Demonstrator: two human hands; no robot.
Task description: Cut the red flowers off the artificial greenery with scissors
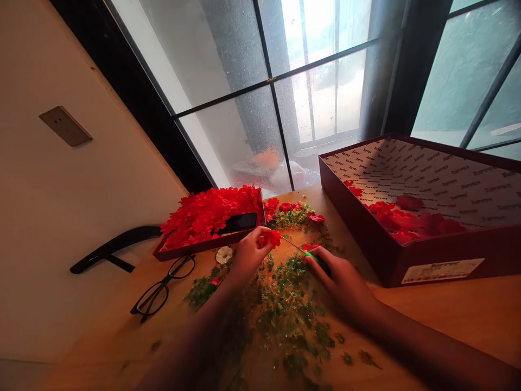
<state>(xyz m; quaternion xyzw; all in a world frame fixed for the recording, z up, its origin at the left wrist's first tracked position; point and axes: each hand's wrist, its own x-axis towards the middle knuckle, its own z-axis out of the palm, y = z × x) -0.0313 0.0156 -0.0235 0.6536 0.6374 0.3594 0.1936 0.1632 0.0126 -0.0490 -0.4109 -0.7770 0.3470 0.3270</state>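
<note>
My left hand (pixel 247 255) pinches a small red artificial flower (pixel 271 239) above the wooden table (pixel 448 320). My right hand (pixel 344 282) grips a green-handled tool (pixel 318 260) whose thin metal point reaches toward the flower. Green plastic foliage bits (pixel 285 304) lie scattered under and between both hands. A shallow dark red tray (pixel 195 251) heaped with red flowers (pixel 207 214) sits just behind my left hand, with a black phone (pixel 240 222) lying on top.
A large dark red box (pixel 427 260) holding a few red petals stands at the right. Black glasses (pixel 163 288) and a white flower (pixel 224 254) lie left of my hands. A window runs behind the table; a black chair back (pixel 109 252) is at left.
</note>
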